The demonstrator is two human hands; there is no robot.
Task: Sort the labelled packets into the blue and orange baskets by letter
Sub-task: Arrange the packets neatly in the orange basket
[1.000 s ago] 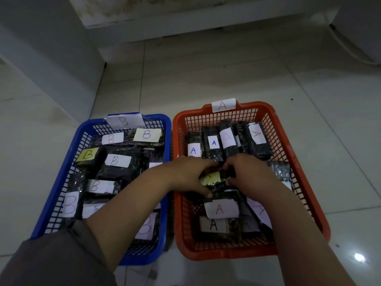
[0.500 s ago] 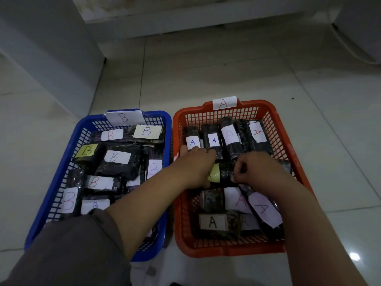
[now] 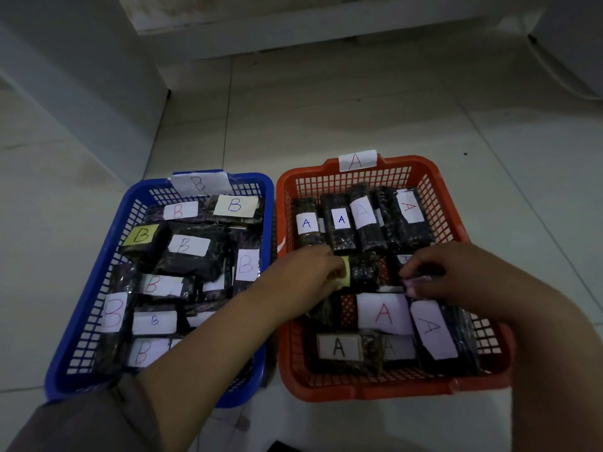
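Two mesh plastic baskets stand side by side: one blue basket [image 3: 81, 308] tagged B, one orange basket [image 3: 456, 230] tagged A. About ten dark foil packets with B labels [image 3: 189, 246] show in the blue one, about ten with A labels [image 3: 341, 223] in the orange; overlaps blur both counts. Two bare hands are in view.

Black packets [image 3: 342, 228] with white or yellow labels [image 3: 341, 218] fill a blue basket [image 3: 85, 288] and an orange basket [image 3: 456, 223].
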